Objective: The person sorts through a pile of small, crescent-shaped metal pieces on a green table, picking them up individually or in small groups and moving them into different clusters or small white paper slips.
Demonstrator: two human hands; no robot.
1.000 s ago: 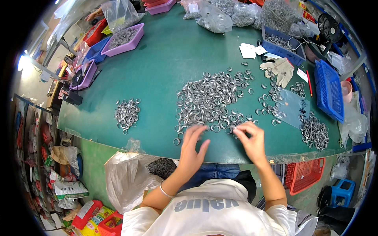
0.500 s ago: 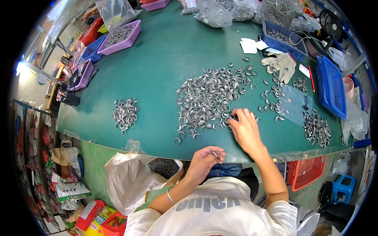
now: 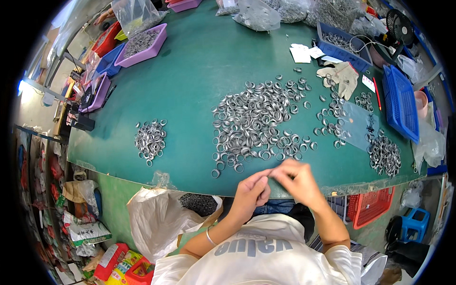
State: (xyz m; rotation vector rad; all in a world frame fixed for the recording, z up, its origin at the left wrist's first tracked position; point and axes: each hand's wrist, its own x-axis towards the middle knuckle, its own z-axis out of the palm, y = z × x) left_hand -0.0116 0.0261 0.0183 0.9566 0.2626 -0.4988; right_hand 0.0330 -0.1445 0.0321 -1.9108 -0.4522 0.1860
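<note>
In front of my body, at the table's near edge, my two hands meet at the fingertips. My left hand is closed around a small metal ring that its fingers now hide. My right hand, smeared by motion, has thumb and forefinger pinched against the left fingertips; what it holds, if anything, is hidden. Just beyond them spreads a large pile of grey metal rings. To the left lies a smaller ring heap, and on the right another ring heap beside scattered rings and a clear plastic bag.
On the right are a cloth glove, a red pencil, a blue basket and a fan. A purple tray of rings stands far left. Below the table edge sit an open white sack and a red crate.
My right hand has drawn back from the near right edge of the large pile to my left hand. The left fingers have curled, covering the ring that showed in them.
</note>
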